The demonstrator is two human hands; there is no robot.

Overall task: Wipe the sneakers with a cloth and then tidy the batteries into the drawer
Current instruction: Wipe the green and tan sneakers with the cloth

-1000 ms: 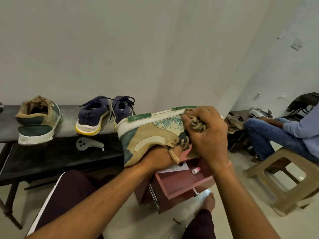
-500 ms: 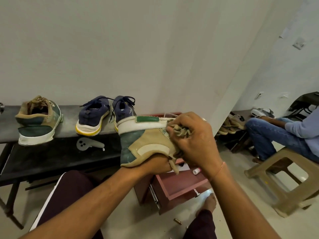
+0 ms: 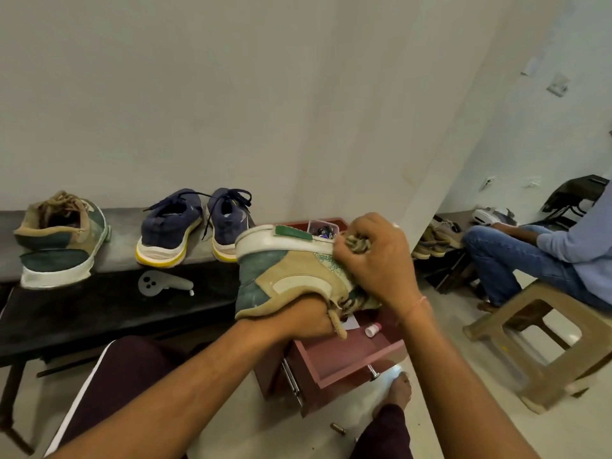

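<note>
At the centre of the frame, your right hand point(image 3: 374, 263) grips the cloth point(image 3: 358, 244) with curled fingers against the side of the sneaker point(image 3: 288, 276). Your left hand point(image 3: 303, 321) seems to go inside the sneaker, so I cannot tell how its fingers lie. The open drawer point(image 3: 351, 359) is just below.

The drawer point(image 3: 347, 359) lies open at 6 o'clock from the sneaker point(image 3: 284, 276). The sneaker, the left hand point(image 3: 298, 318) under it and the right hand point(image 3: 374, 260) gripping a cloth point(image 3: 357, 243) hang over its back, leaving only the front open from above, where a bottle point(image 3: 372, 330) lies. Lower at 6 o'clock, floor with one battery point(image 3: 337, 429) shows beside a foot point(image 3: 397, 390). At 9 o'clock the bench point(image 3: 82, 313) has a controller point(image 3: 159, 283) on its front strip. A tan shoe point(image 3: 59, 240) and blue shoes point(image 3: 172, 230) line its rear, one blue shoe partly hidden behind the sneaker's heel. At 3 o'clock floor separates the drawer from a stool point(image 3: 543, 342) and a seated person point(image 3: 530, 256). A wall point(image 3: 298, 94) closes 12 o'clock.
</note>
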